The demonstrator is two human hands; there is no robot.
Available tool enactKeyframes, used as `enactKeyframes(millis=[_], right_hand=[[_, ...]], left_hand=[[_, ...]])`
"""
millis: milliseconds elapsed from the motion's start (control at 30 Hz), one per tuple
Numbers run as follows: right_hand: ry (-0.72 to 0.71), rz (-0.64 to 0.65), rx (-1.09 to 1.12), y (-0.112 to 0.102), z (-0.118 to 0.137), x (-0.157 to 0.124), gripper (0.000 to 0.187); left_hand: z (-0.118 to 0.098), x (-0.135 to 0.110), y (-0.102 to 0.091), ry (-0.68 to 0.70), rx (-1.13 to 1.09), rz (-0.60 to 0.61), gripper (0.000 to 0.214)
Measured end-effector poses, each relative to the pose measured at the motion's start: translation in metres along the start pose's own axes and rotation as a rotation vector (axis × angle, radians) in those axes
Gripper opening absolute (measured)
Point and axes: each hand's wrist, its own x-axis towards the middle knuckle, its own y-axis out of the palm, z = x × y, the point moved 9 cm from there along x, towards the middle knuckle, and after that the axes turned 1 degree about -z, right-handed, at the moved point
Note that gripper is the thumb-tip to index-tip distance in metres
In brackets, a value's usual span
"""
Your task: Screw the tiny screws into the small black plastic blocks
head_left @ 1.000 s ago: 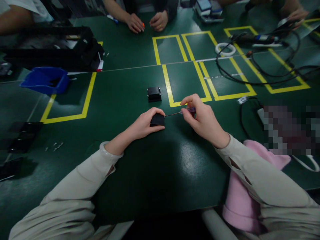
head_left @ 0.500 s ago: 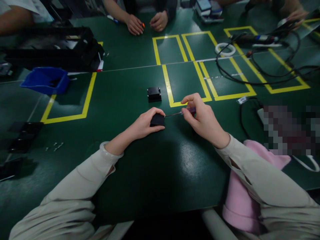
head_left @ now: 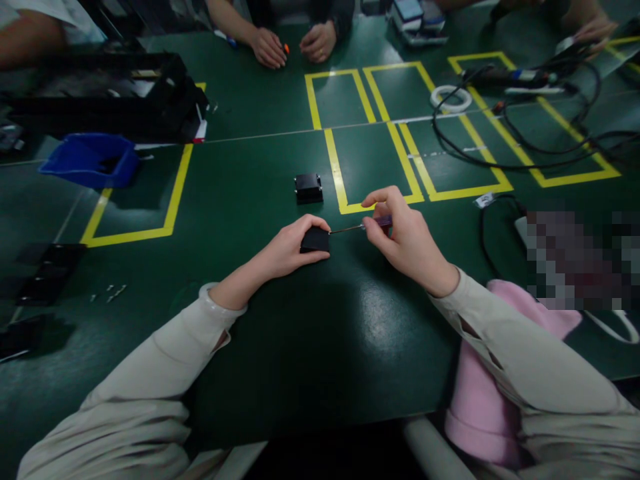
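Between the thumb and fingers of my left hand point(head_left: 289, 250) is a small black block point(head_left: 316, 241), held low at the green table. My right hand point(head_left: 405, 233) grips a screwdriver by its dark purple handle point(head_left: 384, 221). Its thin metal shaft point(head_left: 346, 230) points left, and the tip meets the block's right side near the upper corner. Any screw head there is too small to make out. Just beyond my left hand stands another black block point(head_left: 309, 188) with shiny metal bits at its sides.
Loose screws point(head_left: 116, 293) and black parts point(head_left: 50, 270) lie at left, below a blue bin point(head_left: 93, 160) and a black tray point(head_left: 115, 93). Black cables point(head_left: 480, 160) and a white ring point(head_left: 451, 99) are at right, a pink cloth point(head_left: 483, 400) nearby. Across the table rest another person's hands point(head_left: 295, 47).
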Motion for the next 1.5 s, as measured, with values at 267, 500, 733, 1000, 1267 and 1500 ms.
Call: enactKeyframes(millis=[267, 500, 733, 1000, 1267, 1500], right_hand=[[0.042, 0.024, 0.005, 0.0018, -0.0043, 0.0001, 0.011], [-0.009, -0.029, 0.014, -0.0014, 0.0003, -0.0004, 0.020], [0.032, 0.005, 0.024, 0.0020, -0.0053, -0.0002, 0.012], [0.018, -0.015, 0.035, 0.0005, -0.0037, -0.0007, 0.016], [0.001, -0.023, 0.025, -0.0010, -0.0015, -0.0005, 0.016], [0.050, -0.007, 0.033, 0.0002, -0.0058, 0.0002, 0.013]], left_hand=[[0.0023, 0.0001, 0.0006, -0.011, 0.012, 0.007, 0.041], [0.0010, 0.0003, 0.0002, 0.006, 0.017, 0.009, 0.041], [0.0038, -0.0003, 0.0015, -0.014, 0.016, 0.011, 0.042], [0.0018, 0.0000, 0.0006, 0.014, 0.013, -0.001, 0.041], [0.0010, 0.0003, 0.0003, -0.003, 0.013, 0.006, 0.041], [0.0007, 0.0000, 0.0000, 0.024, 0.009, -0.005, 0.040]])
